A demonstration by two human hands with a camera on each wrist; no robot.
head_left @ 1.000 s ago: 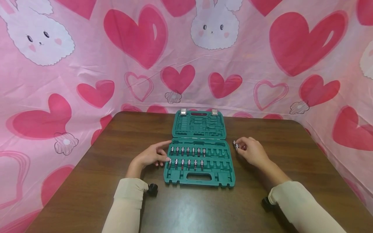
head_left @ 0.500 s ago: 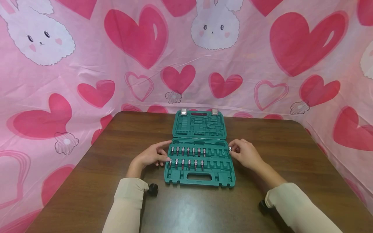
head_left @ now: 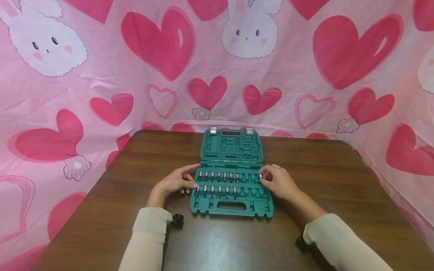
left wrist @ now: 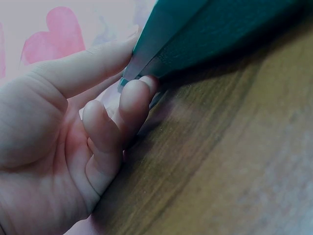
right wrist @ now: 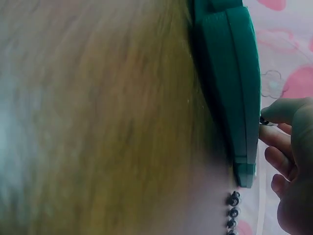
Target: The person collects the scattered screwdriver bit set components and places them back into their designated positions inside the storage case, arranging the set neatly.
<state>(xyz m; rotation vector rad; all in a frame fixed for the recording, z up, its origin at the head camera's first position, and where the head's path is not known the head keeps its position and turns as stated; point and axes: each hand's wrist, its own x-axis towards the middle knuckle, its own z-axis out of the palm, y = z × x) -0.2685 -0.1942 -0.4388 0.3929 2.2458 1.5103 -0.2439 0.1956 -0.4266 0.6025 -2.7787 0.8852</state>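
A green plastic socket case (head_left: 207, 210) lies unfolded on the table, with two rows of chrome bit sockets (head_left: 219, 175) filling the left and middle slots. My right hand (head_left: 276, 182) pinches one bit socket (head_left: 260, 176) between thumb and fingers at the right end of the upper row. In the right wrist view, that socket shows at the fingertips, just over the case's side. My left hand (head_left: 174, 181) rests against the left side, index finger stretched to the hinge corner and thumb at the front row. The left wrist view shows this thumb (left wrist: 93, 66) at the case's edge, other fingers bent below.
Several more bit sockets (right wrist: 234, 212) stand in a line beside the case in the right wrist view. The case's lid (head_left: 232, 145) lies back toward the heart-patterned cloth (head_left: 207, 49). Brown wooden table (head_left: 135, 154) surrounds the case.
My right hand picked a bit socket off the table on the right and carried it left over the case's upper row. The left hand stayed where it was.
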